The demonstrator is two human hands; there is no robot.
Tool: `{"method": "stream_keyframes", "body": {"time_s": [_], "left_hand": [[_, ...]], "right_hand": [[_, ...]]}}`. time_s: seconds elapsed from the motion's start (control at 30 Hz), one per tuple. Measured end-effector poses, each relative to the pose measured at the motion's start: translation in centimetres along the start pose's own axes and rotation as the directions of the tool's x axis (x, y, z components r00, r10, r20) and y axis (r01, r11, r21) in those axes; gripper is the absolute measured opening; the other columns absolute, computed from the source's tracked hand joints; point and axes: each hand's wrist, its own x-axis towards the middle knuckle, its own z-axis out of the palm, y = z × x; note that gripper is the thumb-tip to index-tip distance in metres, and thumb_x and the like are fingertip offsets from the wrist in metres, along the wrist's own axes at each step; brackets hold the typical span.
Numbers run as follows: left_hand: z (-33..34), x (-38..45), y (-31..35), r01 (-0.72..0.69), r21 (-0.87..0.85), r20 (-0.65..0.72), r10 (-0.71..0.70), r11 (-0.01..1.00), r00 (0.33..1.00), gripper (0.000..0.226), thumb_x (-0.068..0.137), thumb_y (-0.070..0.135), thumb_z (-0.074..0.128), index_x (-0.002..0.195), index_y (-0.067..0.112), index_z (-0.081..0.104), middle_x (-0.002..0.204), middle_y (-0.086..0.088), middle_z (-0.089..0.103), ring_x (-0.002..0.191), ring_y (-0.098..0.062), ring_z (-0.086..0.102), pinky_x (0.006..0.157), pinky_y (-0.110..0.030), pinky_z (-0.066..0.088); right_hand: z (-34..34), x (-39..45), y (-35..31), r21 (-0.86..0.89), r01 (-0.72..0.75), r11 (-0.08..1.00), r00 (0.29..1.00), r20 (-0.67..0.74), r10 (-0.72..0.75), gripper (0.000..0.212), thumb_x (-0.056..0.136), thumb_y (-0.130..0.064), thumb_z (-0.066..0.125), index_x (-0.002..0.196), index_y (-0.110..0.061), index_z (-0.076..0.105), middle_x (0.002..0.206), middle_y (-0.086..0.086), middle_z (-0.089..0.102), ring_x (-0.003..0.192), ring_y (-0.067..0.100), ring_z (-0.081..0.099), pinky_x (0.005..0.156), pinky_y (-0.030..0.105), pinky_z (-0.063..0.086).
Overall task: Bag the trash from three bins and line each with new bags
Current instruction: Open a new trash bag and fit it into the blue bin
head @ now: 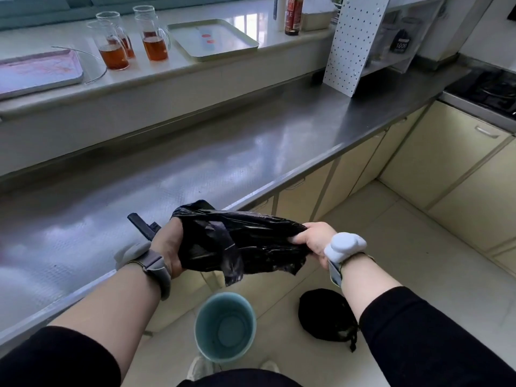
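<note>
A crumpled black trash bag [240,241], thin and glossy, is stretched out level above the floor, one loose flap hanging toward six o'clock. Directly below it a round teal bin [225,331] stands upright, unlined. At the bin's three o'clock a full black bag [326,315] sits knotted shut on the tiles.

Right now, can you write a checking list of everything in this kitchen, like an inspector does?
Surface: steel counter, bare where it shows.
Job's things: new black bag stretched between both hands; empty teal bin unlined on the floor; tied full bag beside it.
Clutter: glass jugs of brown liquid, trays, sauce bottle on the sill.
Grippers: left hand and right hand both grip the bag.
Cables: nothing seen.
Surroundings: cream cabinets, pegboard, stove.
</note>
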Motion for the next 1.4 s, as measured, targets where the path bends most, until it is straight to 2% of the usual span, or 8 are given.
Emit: {"method": "stream_keyframes", "body": {"time_s": [0.23, 0.37, 0.53, 0.67, 0.8, 1.03, 1.27, 1.4], "left_hand": [[-0.5, -1.4, -2.6, 0.027, 0.501, 0.031, -0.049, 0.865, 0.998, 0.021, 0.079, 0.019, 0.074, 0.094, 0.004, 0.069, 0.080, -0.015, 0.073, 0.064, -0.026, 0.069, 0.049, -0.027, 0.053], [-0.4, -0.8, -3.3, 0.009, 0.362, -0.058, 0.013, 0.932, 0.998, 0.014, 0.091, -0.001, 0.050, 0.093, 0.005, 0.063, 0.066, -0.012, 0.069, 0.048, -0.021, 0.066, 0.044, -0.030, 0.055], [-1.8, -0.6, -2.8, 0.112, -0.178, -0.089, -0.129, 0.978, 0.988, 0.027, 0.097, 0.007, 0.036, 0.090, 0.010, 0.062, 0.071, -0.010, 0.071, 0.067, -0.022, 0.068, 0.055, -0.034, 0.058], [-1.4, -1.3, -3.4, 0.042, -0.243, -0.045, -0.054, 0.969, 0.997, 0.032, 0.098, 0.002, 0.032, 0.091, 0.003, 0.064, 0.068, -0.014, 0.072, 0.057, -0.025, 0.069, 0.053, -0.037, 0.059], [-1.4, -1.1, -4.0, -0.007, -0.098, -0.073, 0.000, 0.995, 0.997, 0.022, 0.095, 0.008, 0.043, 0.101, 0.007, 0.064, 0.077, -0.013, 0.073, 0.060, -0.024, 0.071, 0.053, -0.036, 0.059], [-7.1, -0.4, -4.5, -0.042, 0.436, -0.125, 0.107, 0.899, 0.986, 0.032, 0.070, -0.012, 0.061, 0.097, 0.005, 0.062, 0.098, -0.028, 0.067, 0.082, -0.042, 0.068, 0.067, -0.050, 0.059], [-13.3, 0.8, -4.8, -0.096, 0.886, -0.067, 0.330, 0.454, 0.942, 0.020, 0.077, 0.007, 0.054, 0.093, 0.019, 0.055, 0.080, -0.011, 0.064, 0.074, -0.030, 0.061, 0.062, -0.033, 0.048], [-15.9, 2.8, -5.5, 0.035, 0.701, -0.213, 0.162, 0.712, 0.963, 0.021, 0.078, 0.004, 0.054, 0.097, 0.008, 0.062, 0.087, -0.015, 0.065, 0.079, -0.031, 0.060, 0.071, -0.031, 0.048]], "right_hand": [[-0.8, 1.1, -0.4, 0.527, -0.128, 0.840, 0.963, -0.137, 0.233, 0.029, 0.092, -0.001, 0.040, 0.107, -0.007, 0.064, 0.096, 0.017, 0.068, 0.080, 0.032, 0.065, 0.060, 0.042, 0.055], [-0.9, 1.1, -0.2, 0.600, -0.209, 0.773, 0.951, -0.059, 0.303, 0.028, 0.094, -0.010, 0.044, 0.114, -0.011, 0.063, 0.093, 0.011, 0.069, 0.077, 0.027, 0.066, 0.063, 0.037, 0.056], [-1.0, -0.5, 0.7, 0.329, -0.204, 0.922, 0.978, 0.113, 0.176, 0.019, 0.079, -0.005, 0.066, 0.098, -0.003, 0.069, 0.092, 0.013, 0.071, 0.080, 0.028, 0.067, 0.072, 0.033, 0.055], [-0.1, -0.2, 2.3, -0.039, -0.086, 0.996, 0.995, 0.047, 0.087, 0.010, 0.074, -0.002, 0.073, 0.080, -0.010, 0.071, 0.081, 0.007, 0.073, 0.080, 0.026, 0.068, 0.079, 0.033, 0.055], [0.9, 2.1, 4.0, 0.154, -0.167, 0.974, 0.983, -0.052, 0.177, 0.011, 0.081, -0.016, 0.061, 0.089, -0.009, 0.067, 0.104, 0.016, 0.071, 0.093, 0.031, 0.067, 0.093, 0.055, 0.051], [4.8, -1.1, 2.6, 0.522, -0.211, 0.827, 0.929, -0.157, 0.336, 0.021, 0.095, -0.007, 0.042, 0.089, -0.007, 0.062, 0.079, 0.012, 0.065, 0.068, 0.027, 0.062, 0.055, 0.034, 0.051], [11.3, -2.8, 4.1, 0.579, -0.230, 0.782, 0.902, -0.175, 0.395, 0.016, 0.089, -0.020, 0.055, 0.096, -0.009, 0.064, 0.090, 0.012, 0.070, 0.077, 0.028, 0.068, 0.071, 0.037, 0.055], [13.2, -3.6, 6.1, 0.579, -0.243, 0.778, 0.876, -0.213, 0.432, 0.034, 0.069, -0.022, 0.067, 0.100, -0.006, 0.068, 0.095, 0.015, 0.073, 0.085, 0.032, 0.071, 0.086, 0.049, 0.055]]}}
